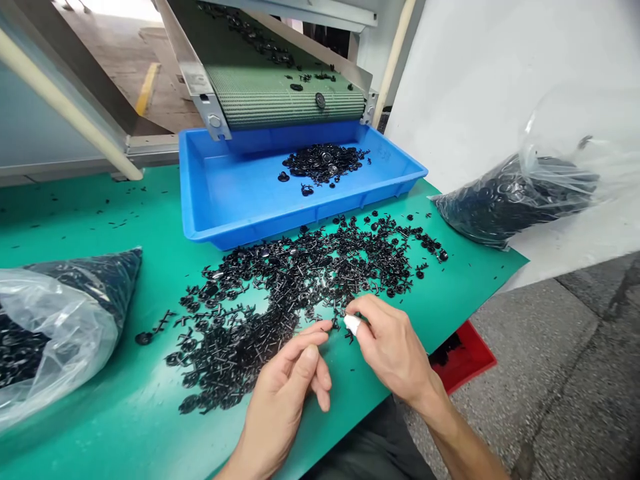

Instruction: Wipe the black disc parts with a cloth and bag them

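Note:
Many small black plastic parts [320, 267] lie spread in a heap over the green table top. My left hand [293, 377] is at the near edge of the heap, palm turned inward, fingers loosely curved and apart, with nothing visible in it. To its right, my right hand [387, 340] has thumb and forefinger bent close together beside a few black parts. A white cover [353, 324] is on one of its digits. Whether a part sits between those fingertips is too small to tell.
A blue tray [250, 230] with black parts stands behind the heap, under a green conveyor belt [290, 107]. Filled clear bags lie at left [85, 327] and right [520, 193]. A red bin [470, 357] is below the table's right edge.

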Demonstrator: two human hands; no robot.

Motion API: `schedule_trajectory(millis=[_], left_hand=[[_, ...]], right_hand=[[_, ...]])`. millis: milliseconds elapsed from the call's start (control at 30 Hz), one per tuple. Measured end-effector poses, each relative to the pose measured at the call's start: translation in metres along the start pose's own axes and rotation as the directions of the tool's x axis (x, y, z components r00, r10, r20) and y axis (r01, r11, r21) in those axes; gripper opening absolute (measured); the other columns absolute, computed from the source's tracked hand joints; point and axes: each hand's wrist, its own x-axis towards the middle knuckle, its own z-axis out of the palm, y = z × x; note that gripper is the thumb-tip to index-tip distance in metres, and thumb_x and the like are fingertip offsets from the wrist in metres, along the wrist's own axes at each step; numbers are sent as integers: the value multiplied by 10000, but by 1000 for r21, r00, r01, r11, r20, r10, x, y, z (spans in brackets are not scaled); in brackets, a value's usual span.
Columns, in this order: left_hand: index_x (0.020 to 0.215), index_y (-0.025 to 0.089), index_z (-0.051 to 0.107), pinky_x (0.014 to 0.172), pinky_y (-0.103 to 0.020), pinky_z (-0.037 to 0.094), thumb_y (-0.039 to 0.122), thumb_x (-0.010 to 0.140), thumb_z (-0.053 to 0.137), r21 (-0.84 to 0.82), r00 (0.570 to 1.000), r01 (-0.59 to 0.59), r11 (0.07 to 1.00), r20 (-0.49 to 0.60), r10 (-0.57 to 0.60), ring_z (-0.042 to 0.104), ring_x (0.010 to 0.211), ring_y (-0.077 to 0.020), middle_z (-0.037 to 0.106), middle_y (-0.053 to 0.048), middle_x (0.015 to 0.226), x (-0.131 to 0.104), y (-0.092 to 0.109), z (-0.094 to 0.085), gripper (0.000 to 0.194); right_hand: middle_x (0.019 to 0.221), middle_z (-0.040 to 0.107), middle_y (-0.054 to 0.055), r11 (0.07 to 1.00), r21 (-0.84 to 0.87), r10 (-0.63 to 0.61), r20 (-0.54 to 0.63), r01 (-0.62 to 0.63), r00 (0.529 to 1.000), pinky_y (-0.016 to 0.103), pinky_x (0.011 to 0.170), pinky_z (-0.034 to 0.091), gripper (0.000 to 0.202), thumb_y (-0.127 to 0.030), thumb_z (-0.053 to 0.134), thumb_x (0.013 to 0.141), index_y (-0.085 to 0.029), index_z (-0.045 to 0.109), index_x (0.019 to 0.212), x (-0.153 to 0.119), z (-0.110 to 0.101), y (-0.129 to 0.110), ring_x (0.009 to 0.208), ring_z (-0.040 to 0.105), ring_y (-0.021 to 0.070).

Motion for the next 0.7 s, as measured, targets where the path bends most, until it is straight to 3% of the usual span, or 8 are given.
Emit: schedule_trajectory(millis=[100, 300, 400, 533, 700], left_hand=[[1174, 160, 614, 496, -213, 418, 386, 917, 563, -10, 999, 48, 999, 0, -48, 523, 442, -90, 603, 34, 556, 0, 4, 3, 346], [1212, 233, 521, 312, -151, 225, 466, 878, 589, -59, 993, 59, 997, -98, -64, 321, 340, -31, 577, 63, 650, 0, 8, 9, 413], [1168, 210, 571, 330, -153, 201, 467, 856, 628, -54, 996, 74, 996, -53, -77, 334, 368, -34, 499, 78, 604, 1, 7, 8, 408], [1043, 160, 643, 397, -178, 210, 406, 868, 646, -86, 997, 75, 993, 31, -72, 354, 421, -23, 590, 21, 683, 3, 5, 3, 302], [1097, 151, 626, 447, -191, 176, 377, 864, 669, -195, 992, 102, 976, 96, -84, 306, 463, -36, 522, 59, 560, 2, 4, 2, 327]], right_hand=[[888, 631, 5, 999, 29, -27, -3, 28, 1000, 262, 739, 401, 234, -25, 445, 843, -203, 587, 898, -3, -1, 1, 807, 586, 153], [922, 598, 23, 987, 112, -118, -10, 119, 993, 264, 751, 418, 298, 3, 406, 839, -205, 593, 942, -10, -1, -4, 822, 567, 152], [911, 587, 22, 978, 149, -148, -5, 148, 989, 263, 744, 421, 308, 13, 400, 836, -204, 591, 942, -14, -1, -6, 816, 560, 149], [896, 583, 20, 961, 200, -192, -19, 192, 981, 254, 734, 435, 309, 16, 399, 844, -202, 593, 941, -16, 1, -9, 809, 557, 141], [892, 583, 42, 964, 140, -225, -33, 228, 974, 261, 718, 465, 259, -45, 420, 894, -192, 629, 936, -21, 9, -17, 782, 576, 149]])
